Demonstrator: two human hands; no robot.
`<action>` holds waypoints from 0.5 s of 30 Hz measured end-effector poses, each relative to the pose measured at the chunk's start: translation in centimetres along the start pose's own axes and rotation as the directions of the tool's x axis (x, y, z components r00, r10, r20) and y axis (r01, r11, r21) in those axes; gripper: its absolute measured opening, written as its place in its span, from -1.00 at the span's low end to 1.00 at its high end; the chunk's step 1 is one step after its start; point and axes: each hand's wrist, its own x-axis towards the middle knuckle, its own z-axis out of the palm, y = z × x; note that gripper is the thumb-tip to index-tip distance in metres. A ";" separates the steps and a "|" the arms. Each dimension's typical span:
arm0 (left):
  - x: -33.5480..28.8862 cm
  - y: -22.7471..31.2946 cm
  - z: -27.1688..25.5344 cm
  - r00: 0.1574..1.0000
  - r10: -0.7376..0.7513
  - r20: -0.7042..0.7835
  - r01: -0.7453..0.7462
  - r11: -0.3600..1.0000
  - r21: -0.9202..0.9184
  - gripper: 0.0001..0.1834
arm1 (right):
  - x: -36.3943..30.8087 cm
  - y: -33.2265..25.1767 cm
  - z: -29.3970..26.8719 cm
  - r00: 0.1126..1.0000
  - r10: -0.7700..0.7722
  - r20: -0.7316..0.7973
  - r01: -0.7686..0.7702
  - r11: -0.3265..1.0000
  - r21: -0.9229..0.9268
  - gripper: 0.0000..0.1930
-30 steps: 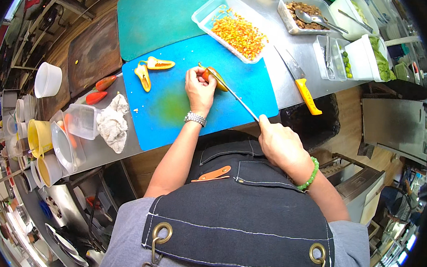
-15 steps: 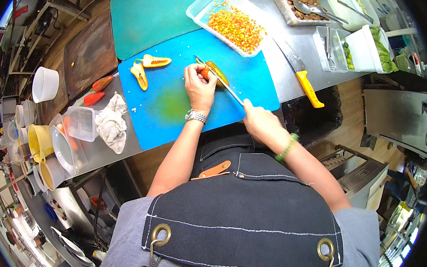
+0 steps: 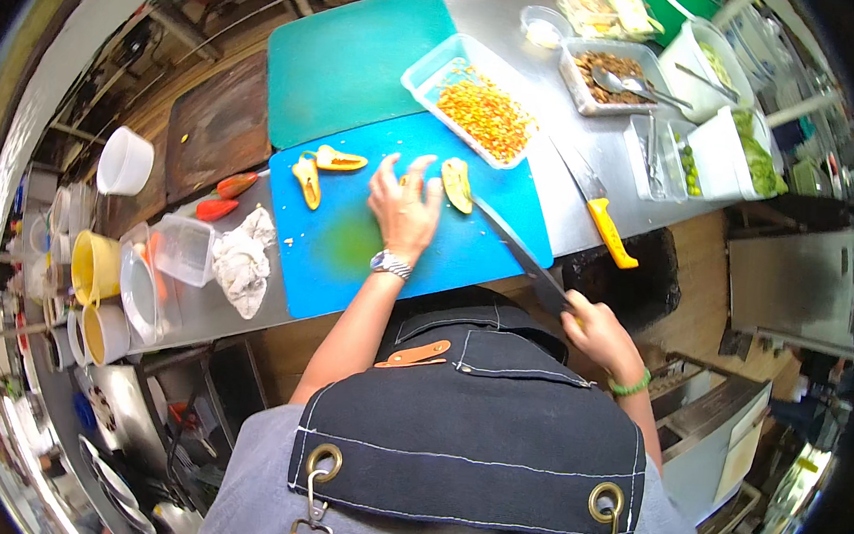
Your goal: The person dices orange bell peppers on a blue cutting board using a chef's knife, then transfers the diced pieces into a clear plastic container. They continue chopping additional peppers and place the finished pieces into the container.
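Note:
My left hand (image 3: 407,215), a metal watch at its wrist, lies over the blue cutting board (image 3: 346,281) with its fingers apart. Something yellowish, perhaps a pepper half, shows between those fingers, mostly hidden. Just right of them a halved pepper (image 3: 457,185) rests cut side up. Beyond the board's right side, my right hand (image 3: 597,336) is closed round the handle of a long kitchen knife (image 3: 519,249), whose tip reaches over the board near that half. Two more pepper halves (image 3: 324,171) lie at the board's upper left. A clear tub (image 3: 424,81) of diced orange-red pepper overlaps the board's far edge.
A green cutting board (image 3: 353,60) lies behind the blue one. At left are whole red peppers (image 3: 227,196), a crumpled cloth (image 3: 242,262) and plastic containers (image 3: 186,248). A yellow-handled knife (image 3: 606,226) and food tubs (image 3: 618,76) stand at right.
The pepper under the blade now lies split, one half cut side up. My right hand has drawn the knife right and toward me. My left fingers have gone from gripping to spread.

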 end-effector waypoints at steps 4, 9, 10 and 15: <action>0.5 2.6 -0.3 0.920 0.259 0.293 -0.302 0.947 0.109 -0.51 | -2.7 2.5 -0.5 0.979 0.053 -0.199 -0.069 0.995 -0.071 -0.83; -0.1 -2.8 -0.2 0.946 0.191 0.263 -0.272 0.907 0.320 -0.52 | -3.0 2.3 0.4 0.971 0.127 -0.204 -0.146 0.986 -0.080 -0.85; -0.1 -4.2 -1.2 0.949 0.150 0.276 -0.248 0.896 0.368 -0.52 | -3.3 1.9 0.9 0.966 0.142 -0.216 -0.165 0.982 -0.089 -0.85; 3.1 -14.4 -9.4 0.980 0.180 -0.085 -0.137 0.921 0.365 -0.63 | -4.2 2.1 2.6 0.952 0.166 -0.256 -0.172 0.985 0.001 -0.86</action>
